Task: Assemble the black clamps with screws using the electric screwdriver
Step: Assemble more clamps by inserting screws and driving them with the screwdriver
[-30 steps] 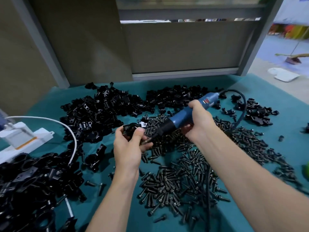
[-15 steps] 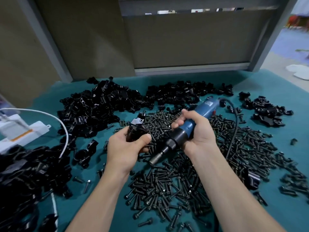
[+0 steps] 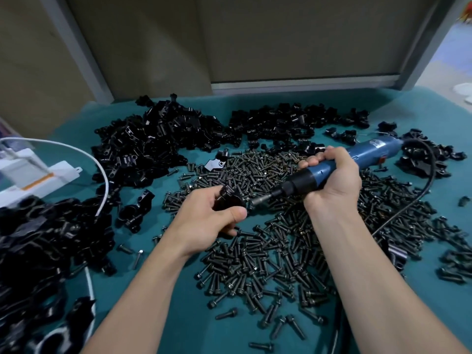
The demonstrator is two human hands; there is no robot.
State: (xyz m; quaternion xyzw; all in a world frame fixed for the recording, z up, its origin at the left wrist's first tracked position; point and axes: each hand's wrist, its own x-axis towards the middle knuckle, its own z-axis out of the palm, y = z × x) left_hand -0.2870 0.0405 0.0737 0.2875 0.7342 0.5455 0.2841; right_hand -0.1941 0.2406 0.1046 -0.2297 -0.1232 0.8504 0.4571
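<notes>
The left hand point(image 3: 209, 218) is raised over the loose screws point(image 3: 255, 254) on the teal table point(image 3: 178, 328), with thumb and curled fingers pinching one black clamp point(image 3: 228, 200). The right hand point(image 3: 334, 182) is wrapped around the electric screwdriver point(image 3: 367, 153), knuckles up (its cord trails off to the right). Half a second ago the tool slanted down below the left thumb. Now it lies nearer level, and its bit point(image 3: 258, 201) meets the clamp's side.

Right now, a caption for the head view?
Left hand holds clamp while right hand points screwdriver at it over screws.
</notes>
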